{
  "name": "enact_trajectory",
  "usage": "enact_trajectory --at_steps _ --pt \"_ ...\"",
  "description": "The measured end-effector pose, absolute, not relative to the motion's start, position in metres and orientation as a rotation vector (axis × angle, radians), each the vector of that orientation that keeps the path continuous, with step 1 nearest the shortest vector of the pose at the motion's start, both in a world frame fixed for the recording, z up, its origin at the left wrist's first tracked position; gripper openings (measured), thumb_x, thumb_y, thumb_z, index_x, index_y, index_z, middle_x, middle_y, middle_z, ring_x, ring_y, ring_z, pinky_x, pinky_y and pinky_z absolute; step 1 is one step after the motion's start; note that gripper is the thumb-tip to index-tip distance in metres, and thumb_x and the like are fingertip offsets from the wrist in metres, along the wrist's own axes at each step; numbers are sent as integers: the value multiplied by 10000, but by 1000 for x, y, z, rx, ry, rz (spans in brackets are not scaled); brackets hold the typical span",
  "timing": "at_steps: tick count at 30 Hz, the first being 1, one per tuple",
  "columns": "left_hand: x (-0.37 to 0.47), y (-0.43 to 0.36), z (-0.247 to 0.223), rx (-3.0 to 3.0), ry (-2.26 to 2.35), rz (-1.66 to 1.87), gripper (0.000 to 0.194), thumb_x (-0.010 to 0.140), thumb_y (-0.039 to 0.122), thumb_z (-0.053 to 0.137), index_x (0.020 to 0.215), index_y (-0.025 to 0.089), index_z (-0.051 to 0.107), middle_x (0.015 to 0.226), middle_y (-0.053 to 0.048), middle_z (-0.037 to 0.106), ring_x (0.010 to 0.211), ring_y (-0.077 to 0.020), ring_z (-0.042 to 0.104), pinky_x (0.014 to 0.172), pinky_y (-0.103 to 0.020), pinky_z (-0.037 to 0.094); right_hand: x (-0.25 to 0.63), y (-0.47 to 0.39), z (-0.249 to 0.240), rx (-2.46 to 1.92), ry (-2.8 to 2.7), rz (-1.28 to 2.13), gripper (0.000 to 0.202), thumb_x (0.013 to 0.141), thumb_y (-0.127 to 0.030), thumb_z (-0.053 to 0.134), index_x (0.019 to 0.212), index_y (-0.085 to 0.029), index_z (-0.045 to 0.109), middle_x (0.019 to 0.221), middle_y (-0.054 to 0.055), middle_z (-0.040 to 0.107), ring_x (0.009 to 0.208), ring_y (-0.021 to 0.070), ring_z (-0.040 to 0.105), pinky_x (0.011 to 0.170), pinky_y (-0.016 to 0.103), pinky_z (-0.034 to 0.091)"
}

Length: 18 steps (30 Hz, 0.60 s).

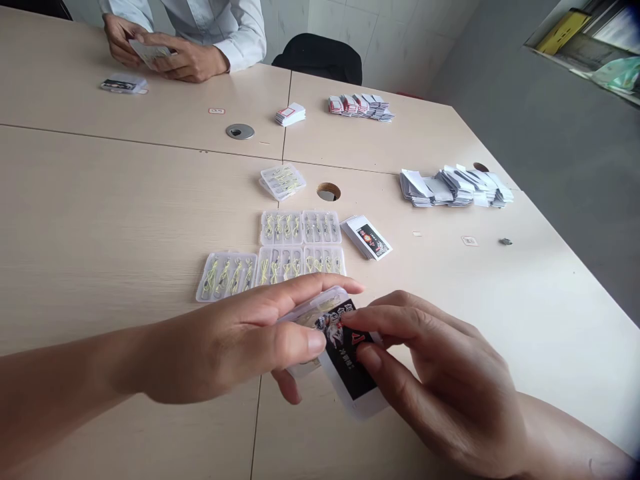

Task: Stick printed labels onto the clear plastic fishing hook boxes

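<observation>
Starting at the far left, a pale flat piece (149,53) is held between a co-worker's hands (189,61), above a closed case (123,83). Nearer, a clear case (313,311) is gripped by the left hand (240,343), partly closed, with the thumb across the near side and the index finger along the far edge. Just beyond it, filled cases (281,228) are laid on the table (115,220); if the left hand were swung forward, their rows could be knocked out of line. Over the held case, a black label (350,360) is slanted; it could be set crooked or creased if pressed at that angle. A stack of cards (369,238) is placed beyond. At the right, the label is held by the thumb and bent index finger of the right hand (445,380); should that light hold be loosened, it could be dropped. Farther right, paper bundles (457,187) are left lying loosely fanned.
</observation>
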State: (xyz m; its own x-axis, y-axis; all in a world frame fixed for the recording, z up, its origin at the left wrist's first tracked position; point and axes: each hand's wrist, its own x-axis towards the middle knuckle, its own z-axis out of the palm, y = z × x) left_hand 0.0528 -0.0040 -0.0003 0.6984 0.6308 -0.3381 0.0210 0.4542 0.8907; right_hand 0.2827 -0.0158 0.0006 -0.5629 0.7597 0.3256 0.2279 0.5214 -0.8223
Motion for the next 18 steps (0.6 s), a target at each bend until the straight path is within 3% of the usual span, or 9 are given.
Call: enact_trajectory --at_steps 10,13,18 --pt "53 -10 -1 1071 779 437 431 957 505 587 1388 503 564 1222 49 699 765 -131 690 725 -212 615 284 -16 1 -790 -2094 1013 326 917 -54 599 1198 -215 639 924 43 706 766 134 685 685 225 588" --pt "55 -10 1 1076 798 431 453 962 506 571 1412 454 556 1226 25 694 768 -136 682 728 -223 618 284 -16 1 -788 -2106 989 319 909 -39 610 1190 -187 645 933 43 708 787 117 684 713 199 590" --pt "57 -12 5 1105 859 405 480 991 413 521 1469 366 511 1265 -25 657 941 -182 680 739 -223 611 284 -15 -3 -748 -2111 901 271 908 -48 626 1173 -91 664 937 56 717 823 97 681 741 144 576"
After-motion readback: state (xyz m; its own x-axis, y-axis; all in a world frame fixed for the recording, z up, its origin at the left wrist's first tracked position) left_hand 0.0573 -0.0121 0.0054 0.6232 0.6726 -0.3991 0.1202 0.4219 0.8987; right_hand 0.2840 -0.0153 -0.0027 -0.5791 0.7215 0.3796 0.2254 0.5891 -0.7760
